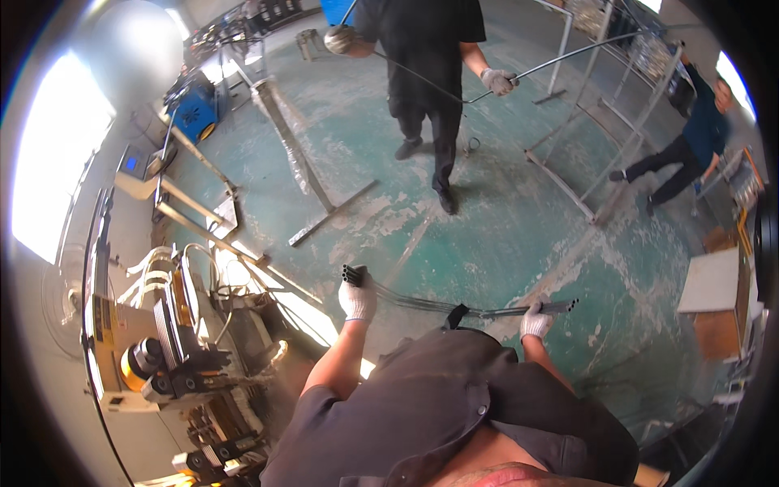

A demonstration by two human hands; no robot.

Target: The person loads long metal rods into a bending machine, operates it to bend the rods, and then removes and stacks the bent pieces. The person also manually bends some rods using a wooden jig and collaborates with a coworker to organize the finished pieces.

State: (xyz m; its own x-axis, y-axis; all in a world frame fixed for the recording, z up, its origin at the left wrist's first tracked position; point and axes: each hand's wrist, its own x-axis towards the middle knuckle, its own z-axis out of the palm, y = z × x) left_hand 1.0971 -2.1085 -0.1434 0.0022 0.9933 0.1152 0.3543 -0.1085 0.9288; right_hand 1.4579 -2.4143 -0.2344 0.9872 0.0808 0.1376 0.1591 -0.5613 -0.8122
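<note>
A bundle of thin, dark metal tubes (560, 307) stretches across in front of my waist, looking curved in the fisheye picture. My left hand (357, 300), in a whitish knit glove, is closed around the bundle near its left end, where several open tube ends stick up past the fingers. Toward the other end, my right hand (535, 321), gloved alike, grips the tubes, and their ends poke out to its right. A dark strip (457, 315) lies over or behind the middle of the bundle; which one I cannot tell.
Ahead, a co-worker (422, 57) in grey gloves holds a long bent metal rod (568, 58). Another person (702, 130) stands at a metal frame rack (584, 195) on the right. A machine (162, 357) fills the left. A metal stand (300, 154) and a box (718, 284) are nearby.
</note>
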